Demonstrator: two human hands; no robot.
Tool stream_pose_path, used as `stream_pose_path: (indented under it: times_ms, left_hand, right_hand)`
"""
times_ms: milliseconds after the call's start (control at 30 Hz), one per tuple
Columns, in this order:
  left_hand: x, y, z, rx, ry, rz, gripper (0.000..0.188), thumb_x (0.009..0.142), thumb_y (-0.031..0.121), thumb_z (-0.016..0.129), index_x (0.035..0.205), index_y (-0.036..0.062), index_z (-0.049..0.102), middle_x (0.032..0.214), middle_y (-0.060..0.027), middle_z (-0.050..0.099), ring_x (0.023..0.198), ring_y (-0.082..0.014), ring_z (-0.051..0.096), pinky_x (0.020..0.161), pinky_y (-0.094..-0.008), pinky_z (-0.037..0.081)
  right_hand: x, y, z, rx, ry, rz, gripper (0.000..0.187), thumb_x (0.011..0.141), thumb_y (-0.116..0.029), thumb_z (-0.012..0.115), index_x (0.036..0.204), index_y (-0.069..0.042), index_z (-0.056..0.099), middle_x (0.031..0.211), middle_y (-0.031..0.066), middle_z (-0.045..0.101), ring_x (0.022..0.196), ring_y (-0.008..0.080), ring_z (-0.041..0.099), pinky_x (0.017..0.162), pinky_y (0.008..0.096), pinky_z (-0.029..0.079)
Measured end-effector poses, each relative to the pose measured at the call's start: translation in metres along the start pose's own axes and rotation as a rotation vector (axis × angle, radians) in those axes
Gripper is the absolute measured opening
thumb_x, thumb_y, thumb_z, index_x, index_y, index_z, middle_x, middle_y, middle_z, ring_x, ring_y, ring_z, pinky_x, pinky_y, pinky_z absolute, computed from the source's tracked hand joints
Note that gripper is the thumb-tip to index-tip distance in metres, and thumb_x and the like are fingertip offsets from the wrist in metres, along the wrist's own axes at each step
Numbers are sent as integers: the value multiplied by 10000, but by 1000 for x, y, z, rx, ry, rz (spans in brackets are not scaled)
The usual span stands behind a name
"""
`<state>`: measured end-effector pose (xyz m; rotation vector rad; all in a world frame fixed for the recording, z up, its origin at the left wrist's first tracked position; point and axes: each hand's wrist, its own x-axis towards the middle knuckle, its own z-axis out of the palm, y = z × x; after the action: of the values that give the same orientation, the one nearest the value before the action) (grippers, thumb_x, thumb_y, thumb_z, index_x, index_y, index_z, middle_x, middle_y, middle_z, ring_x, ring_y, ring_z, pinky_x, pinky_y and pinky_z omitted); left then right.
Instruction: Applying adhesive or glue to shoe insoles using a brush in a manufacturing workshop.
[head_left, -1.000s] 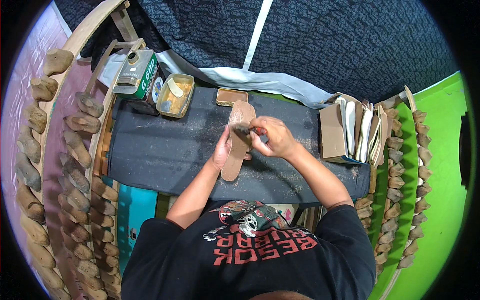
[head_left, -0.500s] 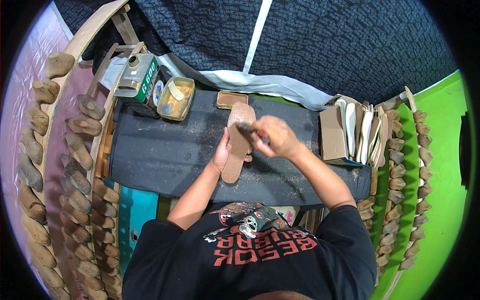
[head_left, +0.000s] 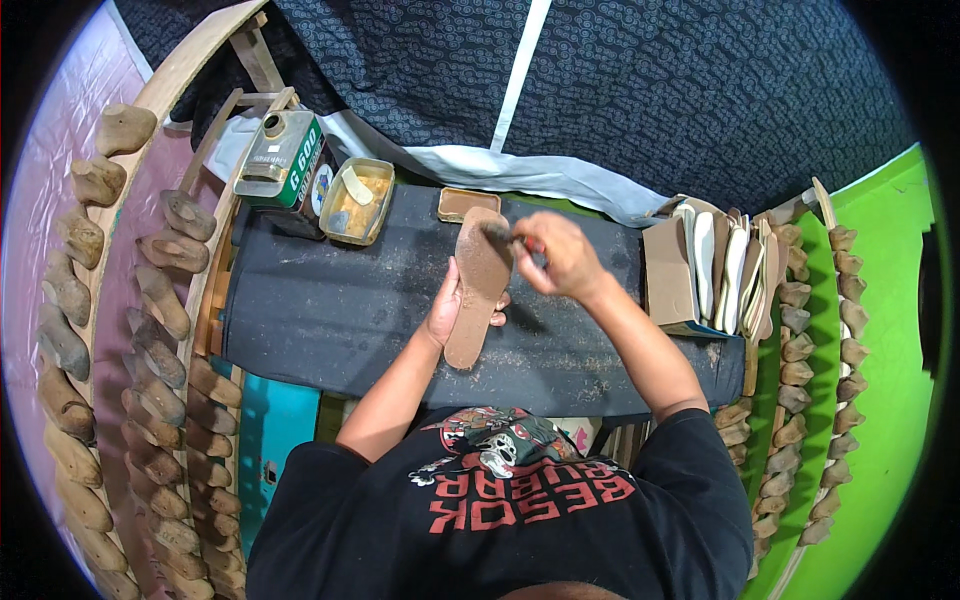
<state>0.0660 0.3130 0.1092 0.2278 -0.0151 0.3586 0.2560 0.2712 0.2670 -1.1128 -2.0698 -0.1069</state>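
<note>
A brown insole-shaped shoe piece (head_left: 470, 325) is held tilted over the dark work table, its wider end away from me. My left hand (head_left: 444, 308) grips it around the middle, thumb along the left edge and fingertips showing at the right edge. My right hand (head_left: 560, 256) is closed around a small tool (head_left: 530, 243) with a red and dark handle. The tool's dark end meets the upper right of the piece; its exact kind is blurred and partly hidden by my fingers.
Beyond the piece lies a shallow tray (head_left: 469, 194). A metal can (head_left: 283, 165) and a plastic tub (head_left: 357, 215) holding a spatula stand far left. At right, a cardboard box (head_left: 672, 265) holds several insoles. Crumbs dot the table (head_left: 320, 320); racks of wooden shoe lasts (head_left: 160, 300) line both sides.
My right hand and the tool have moved slightly up and to the right along the piece. My left hand keeps its grip in nearly the same place.
</note>
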Motion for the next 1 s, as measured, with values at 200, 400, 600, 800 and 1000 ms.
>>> stream_pose_path:
  times_ms: [200,400,600,800,1000]
  left_hand:
    - [-8,7,7,150,360,110,775,994,762,320,1413,149,543,1181,-62,660,945,-201,638,771,-423,552]
    - [-8,9,-30,23,29,92,767,995,754,331,1396,138,554,1224,-60,644,968,-232,632,763,-436,558]
    - [-23,19,-24,63,242,198,716,1012,641,318,1418,92,534,1275,-115,633,987,-274,635,797,-466,573]
    - [-33,24,-20,70,179,289,649,1030,545,332,1451,81,502,1362,-136,598,1013,-279,620,823,-456,555]
    - [-27,30,-11,207,238,353,573,1093,494,324,1459,91,499,1371,-115,614,1030,-240,663,815,-423,586]
  right_hand:
    - [-20,-27,21,259,-174,-50,255,791,-24,700,1027,-23,603,743,106,586,632,303,599,595,406,499]
    - [-10,32,30,82,35,241,214,901,-76,682,1091,-2,619,866,149,680,730,265,683,673,362,544]
    - [0,93,57,139,98,604,222,992,-174,631,1131,-2,614,917,196,714,785,291,714,724,386,547]
    - [-19,100,87,82,-86,696,240,990,-186,620,1136,3,638,981,233,732,888,386,726,790,437,548]
    - [-31,109,89,88,-99,693,259,995,-196,632,1163,-1,651,982,223,741,895,376,736,792,434,554]
